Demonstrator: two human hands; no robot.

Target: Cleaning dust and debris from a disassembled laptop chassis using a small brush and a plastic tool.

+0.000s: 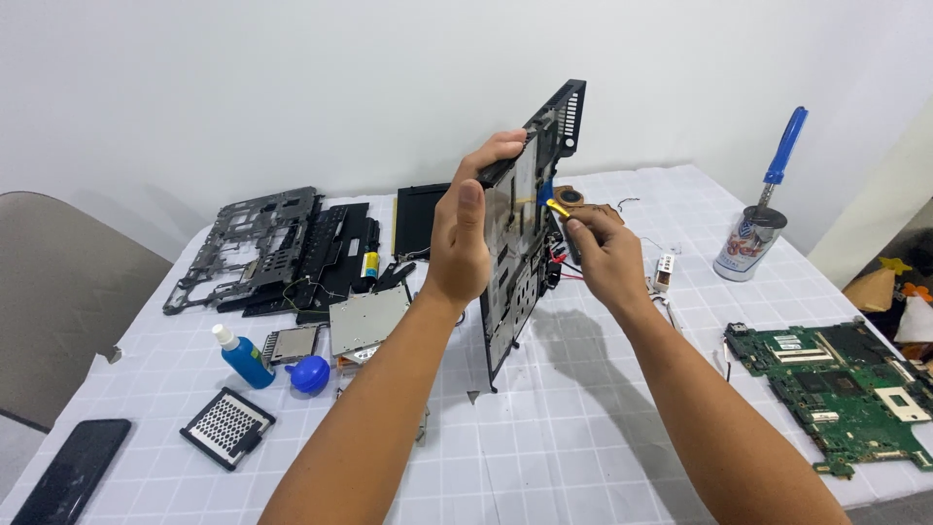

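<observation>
A black laptop base chassis (533, 194) stands on edge on the table, tilted upright. My left hand (465, 228) grips its upper edge and holds it up. My right hand (604, 255) is on the far side of the chassis, pinching a small yellow-tipped tool (558, 206) against the inner face. Red wires (567, 262) hang from the chassis just beside my right fingers.
A green circuit board (847, 381) lies at the right. A can holding a blue-handled tool (758, 233) stands behind it. Black frames (255, 243), a metal drive (367, 321), a blue bottle (243, 356), a vent cover (227, 426) and a phone (73, 471) lie left. A chair (58, 292) stands at the far left.
</observation>
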